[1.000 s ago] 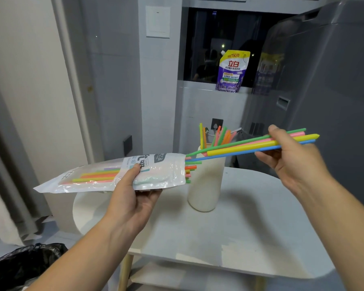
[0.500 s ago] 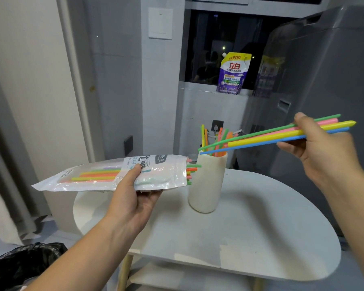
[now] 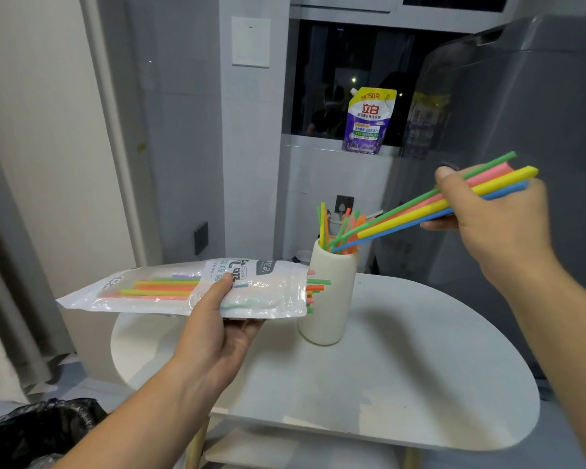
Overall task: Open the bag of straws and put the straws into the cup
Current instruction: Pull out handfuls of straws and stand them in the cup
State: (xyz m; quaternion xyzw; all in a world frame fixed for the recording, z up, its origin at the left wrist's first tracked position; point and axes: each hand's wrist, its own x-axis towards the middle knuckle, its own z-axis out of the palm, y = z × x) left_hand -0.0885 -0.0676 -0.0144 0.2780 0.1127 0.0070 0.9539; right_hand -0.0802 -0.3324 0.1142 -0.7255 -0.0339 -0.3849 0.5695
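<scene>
My left hand (image 3: 217,328) holds the clear straw bag (image 3: 170,289) flat above the table's left side, its open mouth facing right with coloured straw ends sticking out beside the cup. The cream cup (image 3: 330,292) stands upright on the white table (image 3: 420,384) with several straws in it. My right hand (image 3: 494,225) grips a bundle of straws (image 3: 416,211), green, pink, yellow and blue, slanting down to the left. Their lower tips reach the cup's rim.
A purple detergent pouch (image 3: 367,121) stands on the window ledge behind. A grey appliance (image 3: 528,130) rises to the right of the table. A black-lined bin (image 3: 31,431) sits at the lower left. A lower shelf shows under the table.
My right hand has pulled the bundle of straws clear of the bag, lifted it to the right and tilted it, so the tips now point down into the cup. The bag has stayed in place.
</scene>
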